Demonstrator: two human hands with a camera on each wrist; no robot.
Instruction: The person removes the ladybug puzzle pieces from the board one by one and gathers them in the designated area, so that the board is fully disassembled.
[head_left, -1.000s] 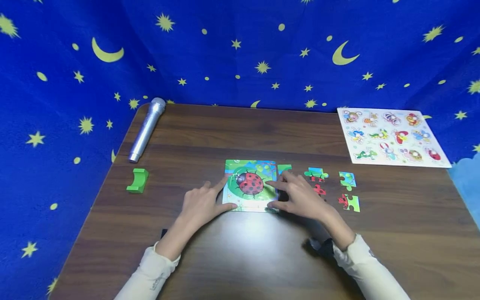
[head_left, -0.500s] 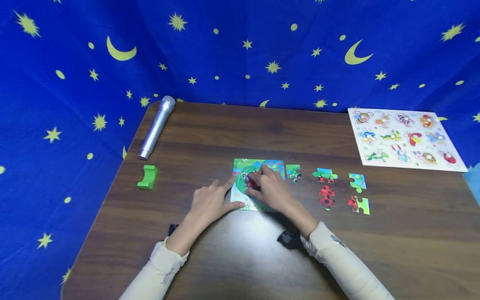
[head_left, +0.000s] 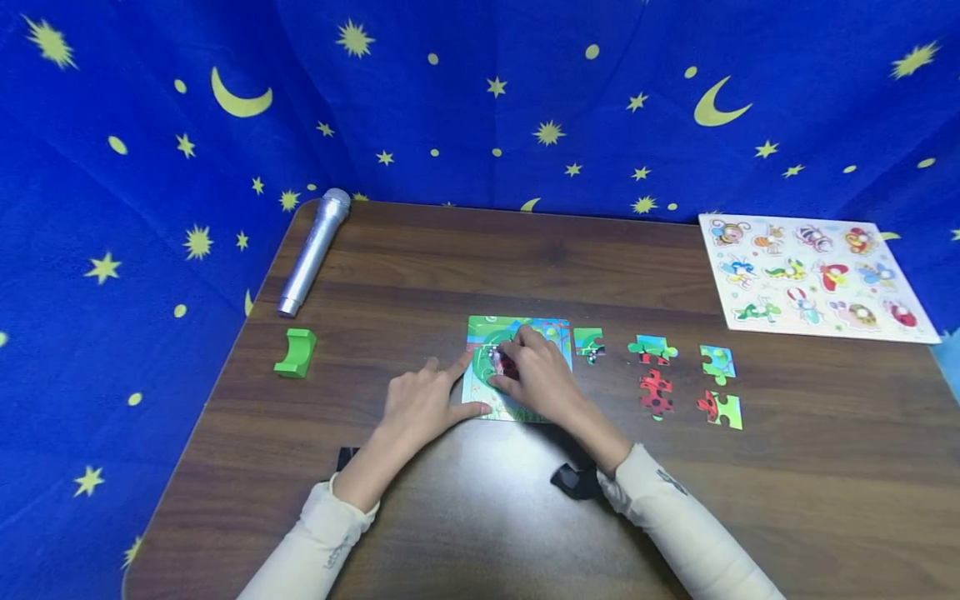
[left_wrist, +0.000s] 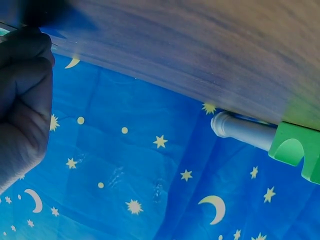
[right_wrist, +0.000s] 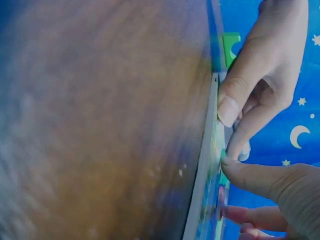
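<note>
A ladybug picture board (head_left: pixel 480 400) lies flat at the middle of the table. My left hand (head_left: pixel 420 408) rests at its left side, with thumb and index finger spread straight against the edge and lower corner. My right hand (head_left: pixel 543 375) is over the board, fingers bent, covering much of the ladybug. In the right wrist view its thumb and a fingertip touch the board's top; whether they pinch a piece between them is unclear. To the right lie loose jigsaw pieces: a green one (head_left: pixel 588 344), a blue-green one (head_left: pixel 652 350), a red one (head_left: pixel 656 392) and others.
A silver microphone (head_left: pixel 315 252) lies at the back left, with a green arched block (head_left: pixel 296 353) in front of it. At the back right is a white board of insect pictures (head_left: pixel 817 279). A blue star-patterned cloth (head_left: pixel 465 108) hangs behind the table.
My right hand has moved left from the board's right edge onto the ladybug, and its fingers have bent. The left hand stays on the board. The head view has shifted slightly.
</note>
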